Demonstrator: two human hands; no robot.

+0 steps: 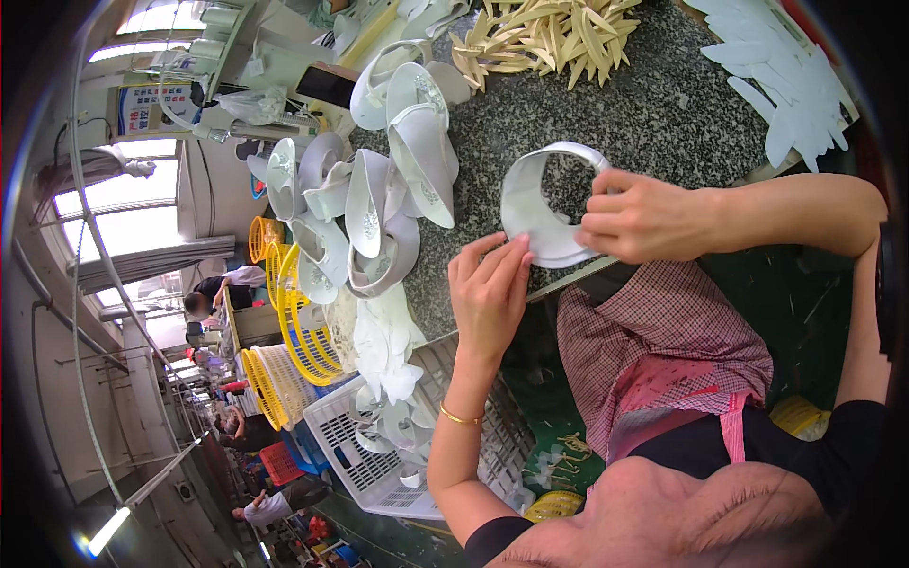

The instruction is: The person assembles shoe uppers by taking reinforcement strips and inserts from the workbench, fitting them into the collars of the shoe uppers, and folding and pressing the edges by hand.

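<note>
Over the front edge of the speckled dark stone table [492,142] is a white shoe upper [523,199], bent round into a loop. My right hand [644,216] is closed on its right side, fingers curled over the band. At the lower edge of the loop, my left hand [490,284] grips with its fingertips, the fingers fairly straight and close together. The left thumb's hold is partly hidden. Left of this, several white shoe pieces [417,151] with sparkly ornaments lie piled on the table.
Curved beige strips [559,38] are heaped at the far side. Flat white leaf-shaped pieces [795,95] lie far right. A dark phone [328,85] rests far left. A white plastic crate [365,464] and yellow baskets [303,331] stand left, with people [270,506] beyond.
</note>
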